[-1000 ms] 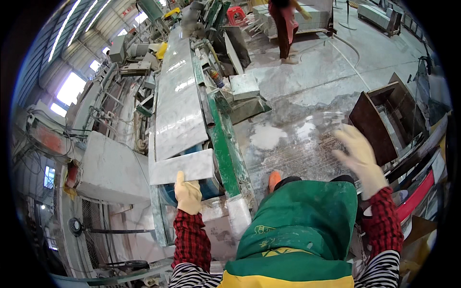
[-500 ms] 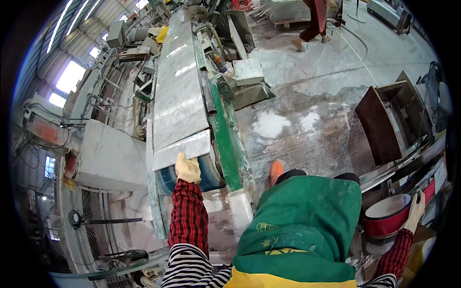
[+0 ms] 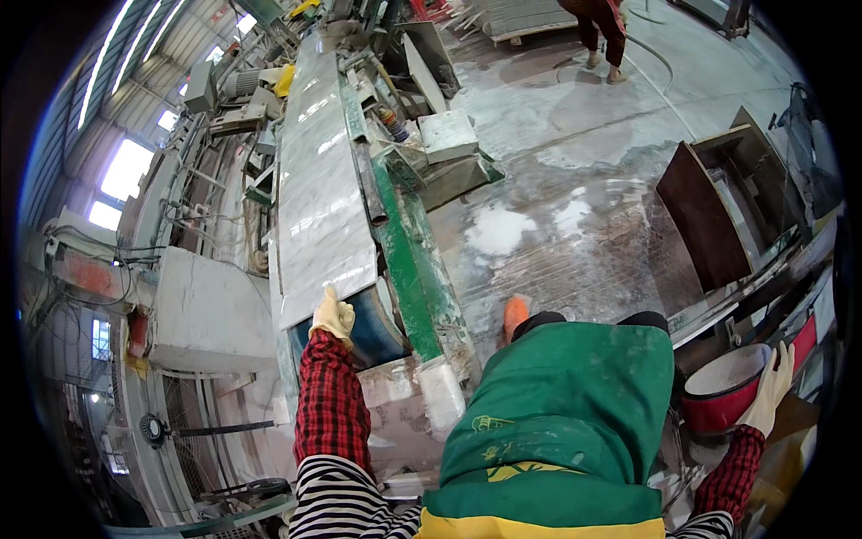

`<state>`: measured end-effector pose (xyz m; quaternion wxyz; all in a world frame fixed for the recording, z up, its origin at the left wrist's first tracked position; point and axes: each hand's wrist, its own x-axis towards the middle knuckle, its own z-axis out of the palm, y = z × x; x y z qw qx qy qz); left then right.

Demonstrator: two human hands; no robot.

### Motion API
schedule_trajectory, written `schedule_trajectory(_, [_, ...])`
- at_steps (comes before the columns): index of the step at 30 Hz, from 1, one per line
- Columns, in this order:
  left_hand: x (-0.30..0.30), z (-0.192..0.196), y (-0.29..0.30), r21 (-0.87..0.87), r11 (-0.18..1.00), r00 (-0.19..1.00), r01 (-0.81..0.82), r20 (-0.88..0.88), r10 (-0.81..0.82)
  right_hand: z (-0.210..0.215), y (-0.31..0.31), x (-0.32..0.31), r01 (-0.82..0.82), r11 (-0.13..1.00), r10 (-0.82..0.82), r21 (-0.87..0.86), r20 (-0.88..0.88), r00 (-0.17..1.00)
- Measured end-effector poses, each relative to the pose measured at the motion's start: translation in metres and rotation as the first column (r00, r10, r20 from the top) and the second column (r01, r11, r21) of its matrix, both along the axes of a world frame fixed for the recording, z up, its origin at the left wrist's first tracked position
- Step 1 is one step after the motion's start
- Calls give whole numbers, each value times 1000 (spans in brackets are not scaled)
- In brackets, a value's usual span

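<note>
A long row of polished white-grey marble slab (image 3: 323, 198) lies on a conveyor with a blue belt (image 3: 382, 332) curving down at its near end. My left hand (image 3: 333, 319), in a cream glove, is closed at the slab's near edge, with the thumb on top; the fingers underneath are hidden. Off to the right, my right hand (image 3: 770, 391), gloved too, has its fingers stretched out beside a red bucket (image 3: 723, 400) with a pale inside. Whether it touches the bucket's rim I cannot tell.
A green rail (image 3: 404, 269) runs along the conveyor's right side. A large pale block (image 3: 215, 314) stands to its left. A dark brown open box (image 3: 705, 216) sits on the wet floor at right. Another person's legs (image 3: 603, 40) show at the far right.
The seam between the near marble strip and the slab behind it no longer shows. My right hand's fingers have spread beside the bucket. The other person has stepped nearer. My view has shifted slightly.
</note>
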<state>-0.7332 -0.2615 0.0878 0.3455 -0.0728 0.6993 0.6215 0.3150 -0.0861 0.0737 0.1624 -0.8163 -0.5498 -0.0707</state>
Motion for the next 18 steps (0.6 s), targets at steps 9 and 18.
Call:
schedule_trajectory(9, [-67, -53, -25, -678, 699, 478, 230, -547, -688, 7, -14, -27, -19, 1000, 19, 2, 76, 997])
schedule_trajectory(18, [-2, 23, 8, -370, 929, 1000, -3, -14, -2, 13, -25, -54, -22, 998, 21, 65, 16, 1000])
